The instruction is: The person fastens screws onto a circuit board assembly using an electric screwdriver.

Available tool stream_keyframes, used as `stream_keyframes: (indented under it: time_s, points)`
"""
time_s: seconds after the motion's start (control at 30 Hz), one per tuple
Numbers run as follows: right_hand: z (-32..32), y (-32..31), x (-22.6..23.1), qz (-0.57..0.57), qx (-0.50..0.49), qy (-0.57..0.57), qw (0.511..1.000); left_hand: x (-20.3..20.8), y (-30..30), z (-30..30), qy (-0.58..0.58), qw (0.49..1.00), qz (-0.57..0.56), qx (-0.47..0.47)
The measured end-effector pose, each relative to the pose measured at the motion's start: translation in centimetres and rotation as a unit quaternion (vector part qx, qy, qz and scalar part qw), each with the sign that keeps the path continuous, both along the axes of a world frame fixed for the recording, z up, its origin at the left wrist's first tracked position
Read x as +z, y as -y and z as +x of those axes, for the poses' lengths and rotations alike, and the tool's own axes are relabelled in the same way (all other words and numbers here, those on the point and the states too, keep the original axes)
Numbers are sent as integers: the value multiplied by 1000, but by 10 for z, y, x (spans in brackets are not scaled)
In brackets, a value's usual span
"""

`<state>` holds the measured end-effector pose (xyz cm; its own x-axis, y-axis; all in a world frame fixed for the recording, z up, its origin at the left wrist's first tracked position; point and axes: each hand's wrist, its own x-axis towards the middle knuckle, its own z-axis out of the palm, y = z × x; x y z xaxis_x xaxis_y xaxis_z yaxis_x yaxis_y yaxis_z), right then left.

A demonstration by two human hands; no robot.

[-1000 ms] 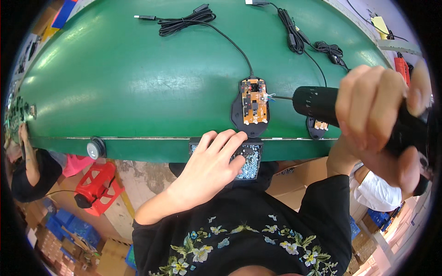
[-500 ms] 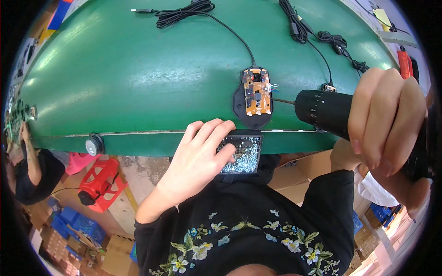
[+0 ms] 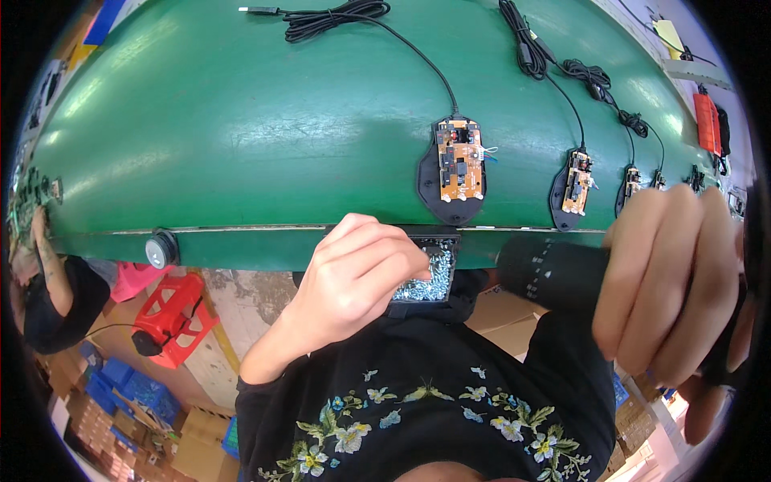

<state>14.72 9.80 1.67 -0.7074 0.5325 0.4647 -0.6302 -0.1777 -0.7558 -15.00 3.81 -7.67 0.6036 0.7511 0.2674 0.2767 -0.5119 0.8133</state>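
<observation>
My left hand [image 3: 353, 277] reaches into a small black tray of silver screws [image 3: 430, 273] fixed under the near edge of the green table [image 3: 241, 136]; its fingertips pinch down among the screws. My right hand [image 3: 683, 297] grips a black electric screwdriver [image 3: 550, 273], held level near the table edge and pointing left. Just beyond the tray lies an open black mouse base with an orange circuit board [image 3: 456, 165], its cable running to the far side.
More mouse bases with boards [image 3: 572, 186] sit in a row to the right, with coiled black cables [image 3: 337, 16] behind. A round black knob [image 3: 162, 249] is on the table edge. A red stool [image 3: 173, 317] and blue crates [image 3: 120, 386] stand below left, near another person [image 3: 40, 281].
My right hand pulled the screwdriver back from the circuit board toward me and lower. My left hand curled its fingers down into the screw tray.
</observation>
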Motion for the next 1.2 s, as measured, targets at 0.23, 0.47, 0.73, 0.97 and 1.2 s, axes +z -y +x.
stream_keyframes:
  time_s: [0.23,0.47,0.73,0.97,1.2]
  points:
    - [-42,2,5,-4,-110,-39,993,-6,-1,15,61,996,30,52]
    - [-42,0,9,-8,-105,-6,994,-7,-2,16,64,996,48,50]
    - [-42,-3,11,-17,-82,8,996,-7,-2,19,71,995,52,44]
    - [-43,-6,13,-30,-55,29,998,-8,-2,16,84,996,2,0]
    - [-46,-10,12,-42,-30,45,998,-12,-3,18,119,992,-24,-32]
